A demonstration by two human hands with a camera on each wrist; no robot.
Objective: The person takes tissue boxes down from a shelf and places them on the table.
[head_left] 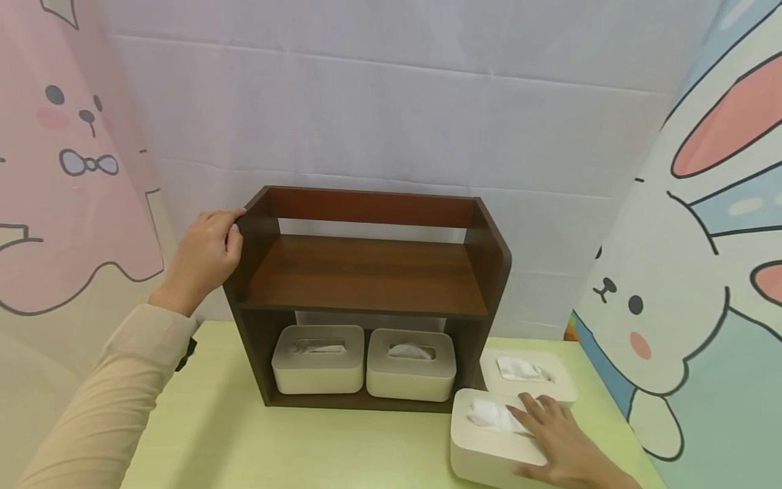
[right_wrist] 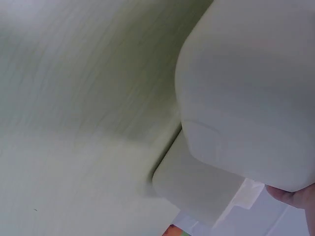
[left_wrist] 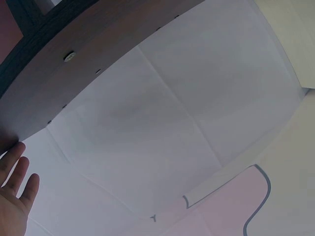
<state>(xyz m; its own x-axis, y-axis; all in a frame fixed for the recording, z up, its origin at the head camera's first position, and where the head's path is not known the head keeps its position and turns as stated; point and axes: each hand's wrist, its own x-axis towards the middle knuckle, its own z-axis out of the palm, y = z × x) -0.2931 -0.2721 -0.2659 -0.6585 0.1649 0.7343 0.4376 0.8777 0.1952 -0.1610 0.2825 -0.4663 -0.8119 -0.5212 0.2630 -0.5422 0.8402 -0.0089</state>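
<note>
White cloth (head_left: 379, 129) hangs behind — cartoon rabbit (head_left: 678, 346) right, pink animal (head_left: 73, 210) left.

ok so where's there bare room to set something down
Bare room: the upper board of the shelf unit, and the table in front, left of the tissue box under the right hand. Crowded: beneath that board, where two more boxes sit, and right of the unit, where a fourth box stands.

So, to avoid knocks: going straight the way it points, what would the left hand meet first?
The left hand would probably meet the shelf's left side panel; its fingers seem to touch it now, though depth is unclear.
</note>
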